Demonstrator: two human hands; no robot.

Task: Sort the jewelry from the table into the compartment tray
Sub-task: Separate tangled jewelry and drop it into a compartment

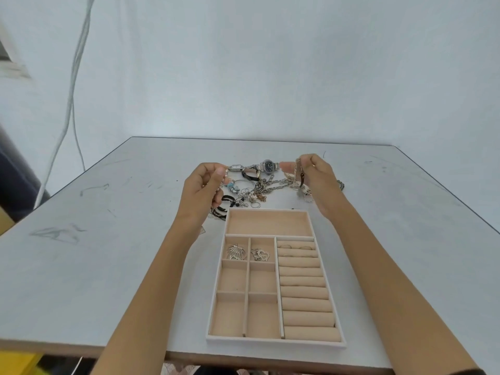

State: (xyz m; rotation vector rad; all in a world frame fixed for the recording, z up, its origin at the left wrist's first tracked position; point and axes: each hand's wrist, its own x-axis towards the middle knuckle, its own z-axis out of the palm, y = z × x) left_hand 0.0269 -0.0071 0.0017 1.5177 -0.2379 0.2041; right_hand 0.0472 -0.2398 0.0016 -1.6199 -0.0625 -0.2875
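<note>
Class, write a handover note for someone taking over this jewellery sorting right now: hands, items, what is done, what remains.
Left hand pinches a pale beaded strand; right hand holds a gold link chain.
The beige compartment tray sits on the grey table.
Done: silver leaf brooch and silver heart pendants in the two farthest small compartments; thin rings in the ring rolls.
Left: watches, chains and black cord bracelets piled beyond the tray.

one table (108,266), one compartment tray (270,343), a left hand (205,188) and a right hand (316,182), two silver pendants (236,252), at least two watches (267,166).
</note>
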